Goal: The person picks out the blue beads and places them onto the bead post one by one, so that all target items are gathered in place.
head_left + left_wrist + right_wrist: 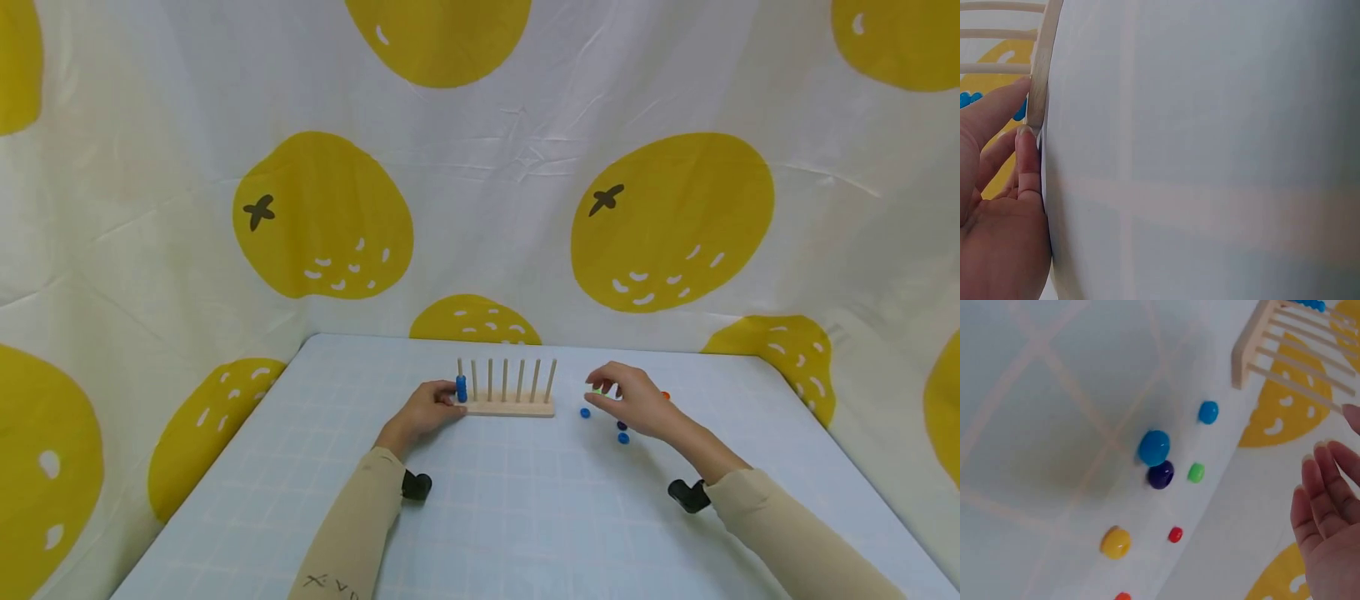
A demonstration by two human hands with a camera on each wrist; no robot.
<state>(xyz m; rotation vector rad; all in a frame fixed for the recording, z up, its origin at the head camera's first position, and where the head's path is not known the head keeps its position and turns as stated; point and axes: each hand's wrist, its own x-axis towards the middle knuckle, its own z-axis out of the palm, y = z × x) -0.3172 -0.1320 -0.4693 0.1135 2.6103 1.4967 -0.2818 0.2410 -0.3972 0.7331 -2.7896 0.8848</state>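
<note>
A wooden peg rack (510,409) with a row of upright pegs stands on the table. Blue beads (461,389) are stacked on its leftmost peg. My left hand (427,414) grips the rack's left end, thumb on the front of the base (1039,94) and fingers at its end. To the right of the rack, my right hand (633,400) hovers over loose beads, fingers slightly bent and holding nothing. Under and around it lie a blue bead (1209,412), a larger-looking blue bead (1154,448) touching a dark purple bead (1160,475), and a green bead (1195,473).
Further beads lie on the table: a yellow one (1115,542), a red one (1175,535) and an orange one (1123,596), cut off by the frame edge. A pale checked cloth (525,517) covers the table. Behind hangs a white curtain (487,225) with yellow fruit prints.
</note>
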